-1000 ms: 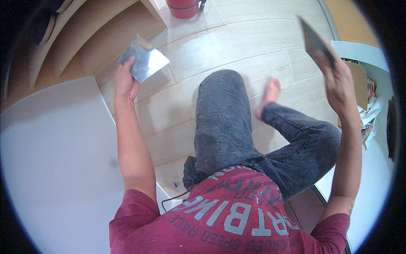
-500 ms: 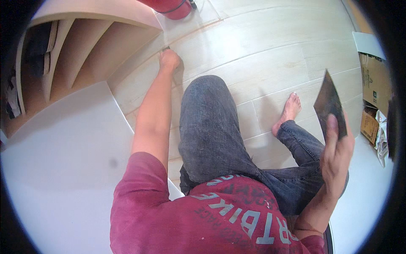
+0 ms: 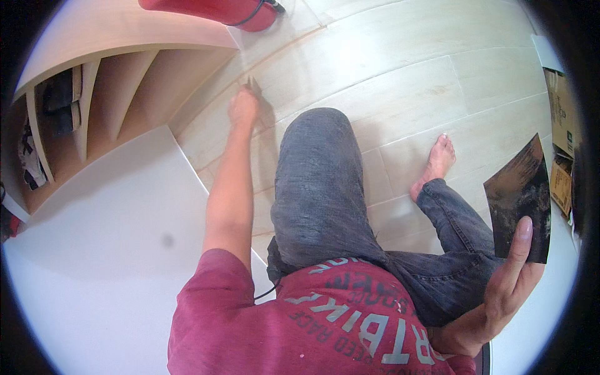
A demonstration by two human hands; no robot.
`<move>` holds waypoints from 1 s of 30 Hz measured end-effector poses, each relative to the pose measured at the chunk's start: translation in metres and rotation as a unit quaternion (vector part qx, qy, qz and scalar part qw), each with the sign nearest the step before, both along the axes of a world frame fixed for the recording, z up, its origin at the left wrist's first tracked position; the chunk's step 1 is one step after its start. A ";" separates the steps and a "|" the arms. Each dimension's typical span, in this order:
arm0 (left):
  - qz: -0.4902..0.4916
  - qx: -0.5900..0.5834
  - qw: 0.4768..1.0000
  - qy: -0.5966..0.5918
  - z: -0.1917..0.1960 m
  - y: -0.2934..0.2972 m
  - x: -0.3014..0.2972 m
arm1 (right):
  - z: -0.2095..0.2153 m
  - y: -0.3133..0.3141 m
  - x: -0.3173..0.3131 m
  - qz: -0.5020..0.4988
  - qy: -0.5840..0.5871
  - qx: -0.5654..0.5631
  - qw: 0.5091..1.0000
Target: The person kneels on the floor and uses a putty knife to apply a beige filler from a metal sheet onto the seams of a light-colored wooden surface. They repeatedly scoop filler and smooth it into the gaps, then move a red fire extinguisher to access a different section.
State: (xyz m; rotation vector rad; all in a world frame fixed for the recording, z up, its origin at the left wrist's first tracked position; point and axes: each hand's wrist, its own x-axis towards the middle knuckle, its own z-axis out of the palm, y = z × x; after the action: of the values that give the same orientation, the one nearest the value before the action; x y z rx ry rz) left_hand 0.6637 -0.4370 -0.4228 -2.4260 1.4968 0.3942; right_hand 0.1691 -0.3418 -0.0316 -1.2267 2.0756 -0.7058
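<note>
My left hand (image 3: 242, 109) is closed low over the tiled floor, to the left of my raised knee. From its fingers juts the tip of a small thin tool (image 3: 251, 82), close to a brownish joint between tiles; its exact kind is too small to make out. On the right, my right hand (image 3: 511, 278) grips a dark flat sheet (image 3: 520, 194) by its lower edge, thumb on the upper face. Brown and pale smears mark that face. The sheet is held up in the air, tilted, beside my bent leg.
A wooden shelf unit (image 3: 119, 94) with several compartments stands at the left, beside a white flat surface (image 3: 112, 237). A red cylinder (image 3: 253, 19) is at the top. Cardboard boxes (image 3: 560, 119) line the far right. My bare foot (image 3: 434, 164) rests on the tiles (image 3: 400, 94).
My left hand has drawn slightly nearer along the joint, and the tool tip shows more. My right hand has moved right and nearer, turning the sheet's smeared face more into view.
</note>
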 end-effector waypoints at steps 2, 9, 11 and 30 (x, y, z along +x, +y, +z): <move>-0.034 -0.052 0.997 0.046 0.018 0.002 0.023 | -0.003 -0.001 -0.005 0.012 0.002 0.000 1.000; -0.172 -0.106 0.972 0.119 -0.011 -0.002 0.070 | -0.008 -0.002 -0.011 0.007 0.064 -0.044 0.997; -0.187 -0.097 0.969 0.131 -0.020 0.015 0.069 | -0.007 -0.004 -0.009 0.007 0.063 -0.052 0.997; -0.206 -0.174 0.958 0.094 0.000 0.156 -0.027 | -0.008 -0.015 -0.010 0.025 0.070 -0.084 0.994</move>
State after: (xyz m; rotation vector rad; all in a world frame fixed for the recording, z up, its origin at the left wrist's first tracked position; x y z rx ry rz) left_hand 0.6369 -0.2810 -0.4226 -2.2735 2.2637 0.2949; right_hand 0.1589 -0.3569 -0.0400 -1.4532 2.1248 -0.8065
